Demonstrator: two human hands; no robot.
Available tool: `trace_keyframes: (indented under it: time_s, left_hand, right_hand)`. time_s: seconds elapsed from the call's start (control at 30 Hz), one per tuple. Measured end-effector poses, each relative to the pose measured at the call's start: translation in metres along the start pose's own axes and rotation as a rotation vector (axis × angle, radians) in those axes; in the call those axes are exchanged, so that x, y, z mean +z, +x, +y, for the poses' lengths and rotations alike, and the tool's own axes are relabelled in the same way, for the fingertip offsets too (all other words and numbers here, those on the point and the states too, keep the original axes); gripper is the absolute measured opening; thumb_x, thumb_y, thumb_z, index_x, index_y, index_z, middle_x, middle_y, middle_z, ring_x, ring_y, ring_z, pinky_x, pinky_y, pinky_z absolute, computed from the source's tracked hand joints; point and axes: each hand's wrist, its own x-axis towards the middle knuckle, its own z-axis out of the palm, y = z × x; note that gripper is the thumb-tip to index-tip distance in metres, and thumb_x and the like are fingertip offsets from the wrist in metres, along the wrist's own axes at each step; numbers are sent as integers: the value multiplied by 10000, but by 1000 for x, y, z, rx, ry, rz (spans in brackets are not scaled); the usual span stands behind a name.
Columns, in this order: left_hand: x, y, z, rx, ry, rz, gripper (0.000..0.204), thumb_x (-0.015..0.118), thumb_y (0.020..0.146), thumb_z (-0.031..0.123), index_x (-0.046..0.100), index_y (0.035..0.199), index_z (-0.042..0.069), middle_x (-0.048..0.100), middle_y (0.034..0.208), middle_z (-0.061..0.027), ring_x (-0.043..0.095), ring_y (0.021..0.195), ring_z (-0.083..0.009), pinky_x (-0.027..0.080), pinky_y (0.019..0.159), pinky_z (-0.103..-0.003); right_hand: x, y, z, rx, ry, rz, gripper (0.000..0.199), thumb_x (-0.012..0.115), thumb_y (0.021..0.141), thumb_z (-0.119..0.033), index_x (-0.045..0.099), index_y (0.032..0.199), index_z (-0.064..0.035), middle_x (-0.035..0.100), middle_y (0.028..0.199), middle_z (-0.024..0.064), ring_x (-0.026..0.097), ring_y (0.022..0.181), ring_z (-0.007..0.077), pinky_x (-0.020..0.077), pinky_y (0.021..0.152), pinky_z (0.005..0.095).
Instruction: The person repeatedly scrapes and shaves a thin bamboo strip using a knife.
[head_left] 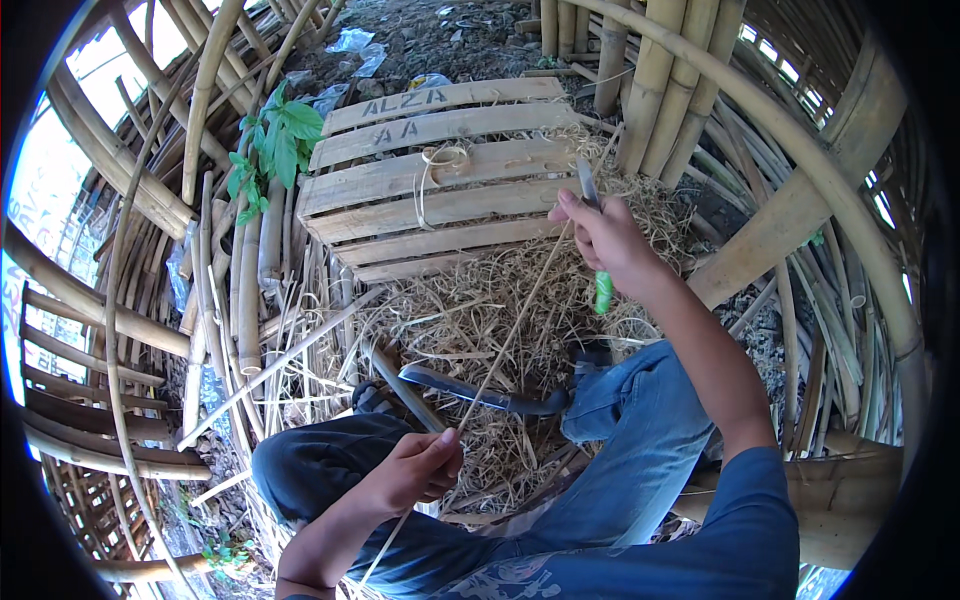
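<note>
A thin bamboo strip (515,330) runs slantwise between my two hands, and its lower end trails past my left wrist. My left hand (415,470) is closed round the strip above my left thigh. Farther off to the right, my right hand (612,235) grips a knife (603,290) with a green handle, its blade pointing up and away from me. The strip's far end meets the fingers and blade there; whether the fingers pinch it I cannot tell. Below the strip, a large curved blade with a dark handle (480,393) lies between my legs.
A slatted wooden crate (440,180) stands in front, with a coiled strip (425,190) on it. Fine bamboo shavings (470,320) cover the ground. Bamboo poles (250,290) and a green plant (280,140) are at left; thick bamboo posts (665,100) rise at right.
</note>
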Motion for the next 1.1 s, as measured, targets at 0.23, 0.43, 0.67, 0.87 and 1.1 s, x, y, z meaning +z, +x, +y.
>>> trace_keyframes:
  time_s: [0.23, 0.43, 0.67, 0.87, 1.1]
  left_hand:
    - [15, 15, 9, 135, 135, -201, 475, 325, 1028, 368, 577, 1086, -31, 495, 660, -8, 484, 572, -91, 422, 517, -244]
    - [28, 35, 22, 257, 226, -108, 388, 331, 1038, 309, 573, 1082, 10, 500, 711, 0, 503, 616, -71, 452, 595, -219]
    - [35, 43, 29, 320, -51, 1, 370, 339, 1038, 279, 551, 1156, -1, 376, 644, 15, 301, 521, -51, 275, 470, -207]
    - [37, 47, 27, 575, 201, 343, 248, 377, 1024, 169, 551, 1078, 1, 447, 638, 18, 390, 562, -54, 353, 499, -231]
    - [37, 51, 24, 744, 495, 576, 155, 439, 972, 79, 504, 896, -40, 559, 628, -173, 545, 531, -265, 414, 510, -361]
  right_hand:
    - [2, 4, -7, -25, 401, -20, 377, 536, 958, -381, 494, 775, -54, 280, 487, -79, 239, 374, 37, 198, 358, 226]
    - [23, -8, -19, -25, 327, -76, 389, 532, 957, -398, 502, 772, -57, 297, 494, -80, 253, 379, 27, 197, 361, 214]
    - [49, -9, 10, -427, -82, 237, 401, 435, 993, -375, 507, 799, -32, 408, 496, 12, 407, 376, 184, 347, 390, 347]
    - [76, -68, -2, -762, -831, -87, 270, 459, 962, -237, 490, 799, -23, 542, 582, 123, 582, 470, 290, 435, 405, 401]
    - [93, -79, 7, -902, -988, -130, 284, 493, 949, -247, 483, 763, -33, 530, 574, 104, 594, 470, 249, 474, 400, 342]
